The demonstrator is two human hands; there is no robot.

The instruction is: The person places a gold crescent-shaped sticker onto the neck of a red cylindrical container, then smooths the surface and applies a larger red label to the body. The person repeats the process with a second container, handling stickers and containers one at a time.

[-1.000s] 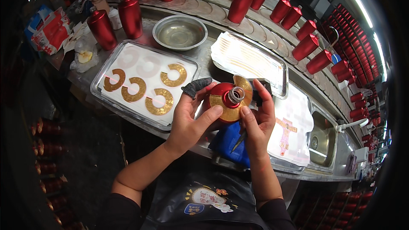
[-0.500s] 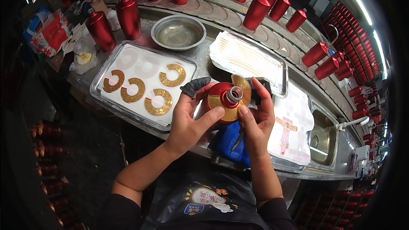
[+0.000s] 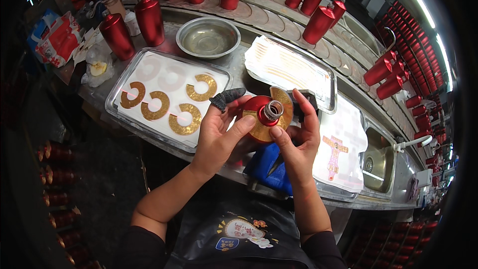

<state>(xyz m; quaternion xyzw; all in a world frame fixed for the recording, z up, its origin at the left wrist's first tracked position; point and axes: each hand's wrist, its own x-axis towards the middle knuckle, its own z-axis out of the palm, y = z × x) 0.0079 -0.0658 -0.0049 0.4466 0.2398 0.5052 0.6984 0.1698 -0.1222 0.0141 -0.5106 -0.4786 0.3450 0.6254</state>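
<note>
A red metallic bottle [image 3: 255, 103] is held between my two hands, its open glass neck tilted up toward me. Around its shoulder lies a gold C-shaped decal [image 3: 262, 133]; one end stands up past the bottle's edge near my right fingers. My left hand [image 3: 219, 139] is closed round the bottle's left side, thumb on the decal, with a dark cover on one finger. Closed on the other side, my right hand [image 3: 297, 152] presses its thumb on the decal below the neck. The bottle's lower body is hidden.
Left is a metal tray [image 3: 115, 93] with several gold C-shaped decals. Behind stand a steel bowl [image 3: 208, 55] and a conveyor [image 3: 279, 27] carrying red bottles. A blue container [image 3: 264, 169] sits below my hands. At right are a sheet with a cross-shaped decal [image 3: 334, 157] and a sink [image 3: 381, 167].
Both thumbs have slid a little left and down over the decal, and the bottle's neck has shifted slightly left. Bottles on the conveyor have moved to the right.
</note>
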